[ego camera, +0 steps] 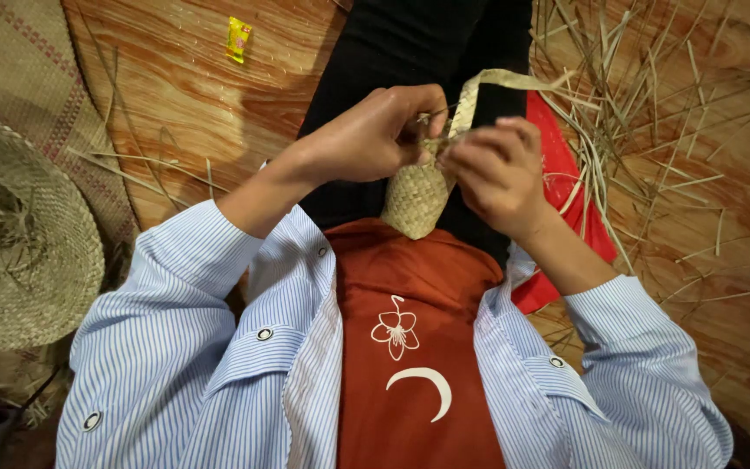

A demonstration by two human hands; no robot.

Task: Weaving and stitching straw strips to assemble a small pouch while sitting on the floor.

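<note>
While left hand (375,135) grips woven pouch (414,198), right hand (496,169) pinches its strip (479,87)

A small yellow sachet (238,39) with a red patch lies on the wood-patterned floor (175,95).

Warm dim light; glare on floor (184,78); dark corners; wide-angle edge bending; sharp centre

The person wears a blue and white striped shirt (175,347), open at the front, with round metal snaps and sleeves pushed up. Under it is a rust-orange T-shirt (410,347) with a white flower and crescent. The trousers (392,52) are black.
</note>
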